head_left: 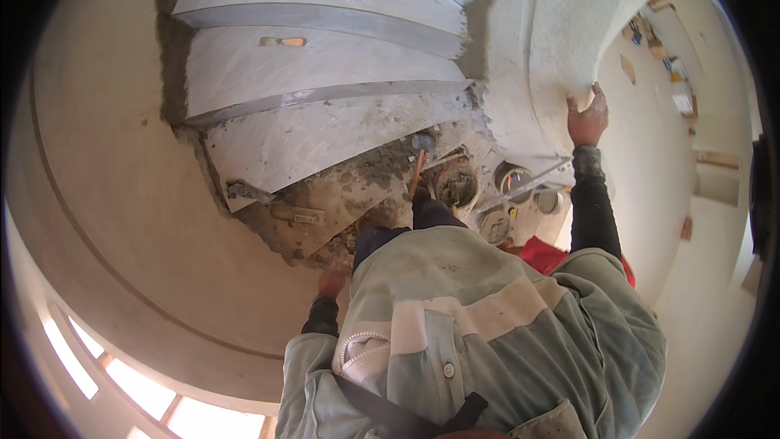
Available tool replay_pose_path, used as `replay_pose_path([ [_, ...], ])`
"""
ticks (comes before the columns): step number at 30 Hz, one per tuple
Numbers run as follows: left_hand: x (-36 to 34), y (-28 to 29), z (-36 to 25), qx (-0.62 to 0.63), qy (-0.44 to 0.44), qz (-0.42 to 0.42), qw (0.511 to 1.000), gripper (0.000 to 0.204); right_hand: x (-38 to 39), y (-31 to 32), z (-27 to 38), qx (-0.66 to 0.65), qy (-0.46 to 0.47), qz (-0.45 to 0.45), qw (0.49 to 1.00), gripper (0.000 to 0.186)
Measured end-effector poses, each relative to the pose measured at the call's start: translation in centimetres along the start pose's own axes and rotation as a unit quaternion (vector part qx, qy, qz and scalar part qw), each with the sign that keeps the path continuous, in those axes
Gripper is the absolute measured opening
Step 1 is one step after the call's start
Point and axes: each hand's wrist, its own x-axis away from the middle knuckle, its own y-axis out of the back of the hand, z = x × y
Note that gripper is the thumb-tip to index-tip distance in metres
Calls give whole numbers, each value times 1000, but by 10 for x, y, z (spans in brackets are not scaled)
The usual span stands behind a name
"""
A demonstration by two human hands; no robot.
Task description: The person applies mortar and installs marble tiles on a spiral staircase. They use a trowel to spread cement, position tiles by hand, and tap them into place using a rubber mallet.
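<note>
**Loose footing and a bare slab edge are the hazards**

Your right grip [588,120] is spread, thumb apart from the fingers, against the rim of the right-hand curved wall [552,41]; if it slips there, you could lose your balance. Your left grip [332,280] is low beside the left-hand curved wall [114,154], too blurred to tell whether it holds anything.

The lowest pale slab [296,138] lies ahead of you, its front edge facing rough mortar [380,164]. Weight on that edge could chip or shift it if the bedding is uneven, which you cannot judge from here.

The hammer [422,142] is near that edge's right end, close to your feet, so a careless step could knock it. The metal bar [536,180] crosses the buckets [457,185]; a bump could slide it off.
</note>
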Motion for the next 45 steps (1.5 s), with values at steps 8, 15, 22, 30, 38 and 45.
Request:
replay_pose_path([
  [8,-15,83,-56,196,-43,149,968,20,360,-2,36,18,172,529,831,25],
  [15,-21,95,-40,176,-27,218,960,21,416,77,116,-127,17,696,707,34],
  [22,-57,119,-106,194,-132,451,861,25,420,77,58,-212,-81,814,535,17],
  [30,-250,78,-151,-103,-223,-3,969,43,499,-131,-6,-264,-325,399,816,29],
  [38,-438,35,-147,-150,-410,-143,888,51,471,-296,42,-334,-224,260,878,25],
  [45,-451,19,-148,-131,-424,-195,875,47,479,-344,33,-348,-298,212,863,24],
])
